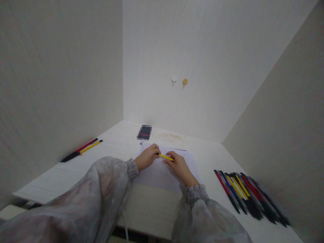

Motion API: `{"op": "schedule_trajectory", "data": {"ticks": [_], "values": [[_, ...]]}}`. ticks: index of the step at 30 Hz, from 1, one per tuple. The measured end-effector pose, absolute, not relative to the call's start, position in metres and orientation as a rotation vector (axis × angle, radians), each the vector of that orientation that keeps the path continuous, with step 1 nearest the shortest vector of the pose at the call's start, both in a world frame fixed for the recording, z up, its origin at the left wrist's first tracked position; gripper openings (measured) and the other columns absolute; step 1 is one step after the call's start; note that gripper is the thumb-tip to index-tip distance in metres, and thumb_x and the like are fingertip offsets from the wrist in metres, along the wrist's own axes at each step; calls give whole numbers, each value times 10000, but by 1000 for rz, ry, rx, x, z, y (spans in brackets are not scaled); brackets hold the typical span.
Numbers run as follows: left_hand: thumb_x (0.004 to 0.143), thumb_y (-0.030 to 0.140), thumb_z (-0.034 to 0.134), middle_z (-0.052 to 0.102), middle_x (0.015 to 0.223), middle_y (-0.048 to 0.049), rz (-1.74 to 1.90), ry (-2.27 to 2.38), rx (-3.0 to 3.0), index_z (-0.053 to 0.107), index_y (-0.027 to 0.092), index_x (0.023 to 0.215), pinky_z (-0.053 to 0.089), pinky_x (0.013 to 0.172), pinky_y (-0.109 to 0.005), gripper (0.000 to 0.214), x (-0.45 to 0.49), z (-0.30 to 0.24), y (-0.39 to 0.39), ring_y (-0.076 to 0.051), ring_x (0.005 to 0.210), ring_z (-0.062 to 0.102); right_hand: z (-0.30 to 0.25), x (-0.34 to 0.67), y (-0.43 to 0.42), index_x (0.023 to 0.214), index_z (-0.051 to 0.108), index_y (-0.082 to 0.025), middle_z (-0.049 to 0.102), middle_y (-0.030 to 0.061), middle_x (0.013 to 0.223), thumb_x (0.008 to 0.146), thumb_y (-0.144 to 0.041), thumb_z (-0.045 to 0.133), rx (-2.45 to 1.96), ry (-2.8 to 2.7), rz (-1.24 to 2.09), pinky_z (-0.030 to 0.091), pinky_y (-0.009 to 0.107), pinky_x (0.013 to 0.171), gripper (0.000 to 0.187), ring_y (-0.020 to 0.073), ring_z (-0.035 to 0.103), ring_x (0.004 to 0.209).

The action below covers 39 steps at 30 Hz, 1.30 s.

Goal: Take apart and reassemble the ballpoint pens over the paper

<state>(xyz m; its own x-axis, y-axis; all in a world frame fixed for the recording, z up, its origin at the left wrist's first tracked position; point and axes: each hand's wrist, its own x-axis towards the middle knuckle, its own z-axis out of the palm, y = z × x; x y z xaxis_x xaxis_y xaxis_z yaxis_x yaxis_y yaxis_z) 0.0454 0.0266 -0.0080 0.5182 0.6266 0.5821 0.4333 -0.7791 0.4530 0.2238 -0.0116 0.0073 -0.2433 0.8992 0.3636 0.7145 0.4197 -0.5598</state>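
Both my hands hold one yellow pen (165, 157) with a black end, stretched level between them over a sheet of paper (154, 175). My left hand (148, 157) is closed around the black end, at the pen's left. At the other end, my right hand (179, 166) pinches the yellow barrel between thumb and fingers. Faint marks show on the paper, too small to read. Loose grey sleeves with gathered cuffs cover both arms.
A row of red, yellow, blue and black pens (245, 189) lies on the table's right side. Against the left wall rest a yellow pen (91, 146) and a red pen (86, 145). A dark phone-like object (144, 132) is behind the paper. Two hooks (185, 81) hang on the back wall.
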Motion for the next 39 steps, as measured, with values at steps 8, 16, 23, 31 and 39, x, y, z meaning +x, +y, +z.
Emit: {"op": "schedule_trajectory", "data": {"ticks": [8,16,23,31,39], "values": [[707,75,512,493,912,-44,1143,926,2430,462,162,1019,411,765,-288,327,45,-10,28,-145,827,490,8,228,-10,851,538,-186,541,-27,588,679,-167,488,-1362,-1901,472,372,216,535,181,112,496,538],[688,55,513,492,889,-26,1146,925,2431,468,167,943,413,751,-281,283,45,-5,25,-137,814,491,13,222,-15,490,462,-176,415,-42,342,812,-308,302,-1454,-1953,615,359,225,505,383,91,425,374],[676,53,525,475,869,-19,1198,1004,2399,463,165,929,418,716,-265,284,46,-4,26,-129,767,483,14,224,-12,863,516,-179,580,22,809,613,-222,577,-1242,-1811,471,423,246,645,261,126,537,702],[679,79,536,482,855,-15,1208,973,2397,467,173,929,424,709,-277,276,46,-6,25,-136,767,490,12,226,-14,792,538,-184,532,-37,481,783,-329,376,-1343,-1799,539,369,200,428,218,90,452,375],[671,83,549,486,891,-26,1230,1019,2358,466,169,955,422,723,-280,308,46,-7,27,-136,771,494,17,226,-14,813,555,-177,594,38,797,670,-258,540,-1197,-1897,279,421,239,650,166,134,547,714]]}}
